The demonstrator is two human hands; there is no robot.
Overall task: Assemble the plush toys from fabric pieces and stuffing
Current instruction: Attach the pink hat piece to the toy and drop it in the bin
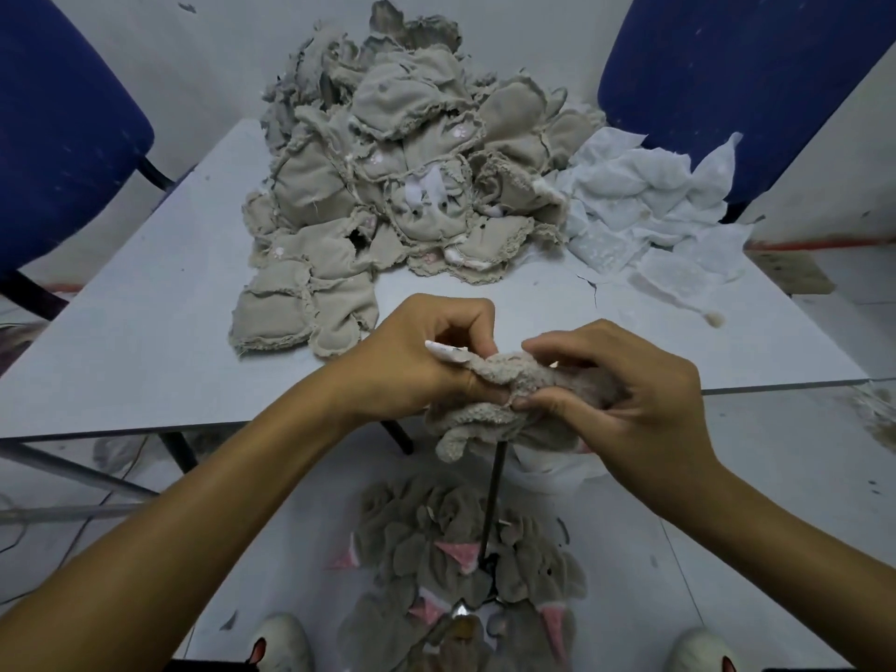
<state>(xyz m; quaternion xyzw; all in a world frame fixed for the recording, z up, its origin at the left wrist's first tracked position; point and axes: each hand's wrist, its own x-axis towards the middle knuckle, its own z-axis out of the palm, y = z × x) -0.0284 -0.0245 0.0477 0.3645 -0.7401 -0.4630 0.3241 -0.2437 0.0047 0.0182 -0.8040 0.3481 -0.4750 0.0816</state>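
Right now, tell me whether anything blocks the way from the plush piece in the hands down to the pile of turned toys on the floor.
Nothing visible blocks it. The left hand and right hand grip the plush piece past the table edge, right above the floor pile. Only a thin dark rod runs down between them.

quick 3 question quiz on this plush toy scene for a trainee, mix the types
1. True or false: both hands grip one beige plush piece.
2. Which pile lies right of the beige fabric pile on the table? A) white fabric B) pink fabric C) black fabric
3. Fill in: turned plush pieces with pink ears lie on the ____.

Key: 1 true: left hand, right hand. 2 A, the white fabric pile. 3 floor.
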